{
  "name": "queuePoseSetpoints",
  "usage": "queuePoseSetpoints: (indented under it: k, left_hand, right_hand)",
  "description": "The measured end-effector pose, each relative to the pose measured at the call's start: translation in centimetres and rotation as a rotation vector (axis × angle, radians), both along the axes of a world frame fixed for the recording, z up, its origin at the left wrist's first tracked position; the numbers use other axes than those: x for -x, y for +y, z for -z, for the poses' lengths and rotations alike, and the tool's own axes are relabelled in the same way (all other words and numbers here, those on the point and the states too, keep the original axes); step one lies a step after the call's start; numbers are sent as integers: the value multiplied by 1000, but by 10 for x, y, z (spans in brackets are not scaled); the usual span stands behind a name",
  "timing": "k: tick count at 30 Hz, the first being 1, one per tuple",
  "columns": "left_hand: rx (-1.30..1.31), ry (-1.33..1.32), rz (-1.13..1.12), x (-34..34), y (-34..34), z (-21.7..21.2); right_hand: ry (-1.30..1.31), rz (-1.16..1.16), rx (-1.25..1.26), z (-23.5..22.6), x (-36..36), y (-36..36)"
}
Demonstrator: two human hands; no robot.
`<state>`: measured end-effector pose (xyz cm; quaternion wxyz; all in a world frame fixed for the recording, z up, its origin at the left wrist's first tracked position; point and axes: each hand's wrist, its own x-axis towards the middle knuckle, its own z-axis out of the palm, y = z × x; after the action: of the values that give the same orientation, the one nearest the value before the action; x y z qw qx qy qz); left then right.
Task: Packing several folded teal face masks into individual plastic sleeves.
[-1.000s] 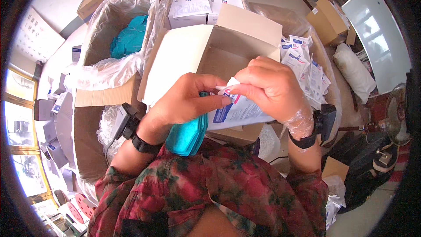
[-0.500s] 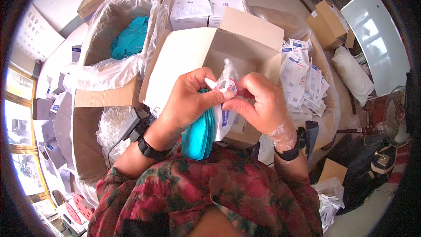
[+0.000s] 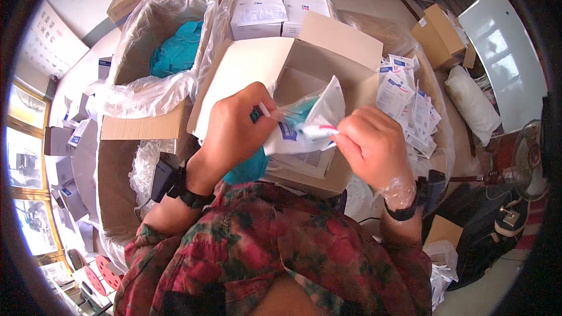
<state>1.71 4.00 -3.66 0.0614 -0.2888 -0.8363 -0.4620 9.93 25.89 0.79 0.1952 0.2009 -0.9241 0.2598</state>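
Observation:
A clear and white plastic packet (image 3: 328,111) with blue printing is stretched between my hands, over an open cardboard box (image 3: 345,44). My left hand (image 3: 237,131) is closed on teal folded face masks (image 3: 249,167), which hang below its fingers, and it also pinches the packet's left edge. Something teal shows through the film inside the packet. On the other side, my right hand (image 3: 374,143) pinches the packet's right edge, where a red stripe shows. Flat printed pieces lie in the box beneath; their kind is partly hidden.
At the far left, a plastic-lined carton (image 3: 123,61) holds teal masks. White boxes (image 3: 307,9) stand behind the open box. Many printed packets (image 3: 404,96) are heaped at right. White straps or strips (image 3: 146,167) fill a carton at left. A fan (image 3: 530,158) stands far right.
My hands have moved apart, the right one to the right and the left one to the left. The packet, bunched up before, is now spread between them. The masks have shifted left.

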Motion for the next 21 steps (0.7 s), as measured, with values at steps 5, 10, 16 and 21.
queuePoseSetpoints:
  k: [5, 10, 16, 21]
  left_hand:
    - [25, -51, -44, 23, -22, 12]
    - [-389, -473, 392, 18, -14, 7]
    - [-390, -532, 532, 13, -18, -4]
    - [-299, -440, 536, 15, -16, -7]
  right_hand:
    - [-134, 125, 156, -27, -26, 31]
    - [-227, -187, 326, -18, -7, 31]
    - [112, 31, 178, -8, 18, 30]
    - [-187, -211, 72, 3, 27, 30]
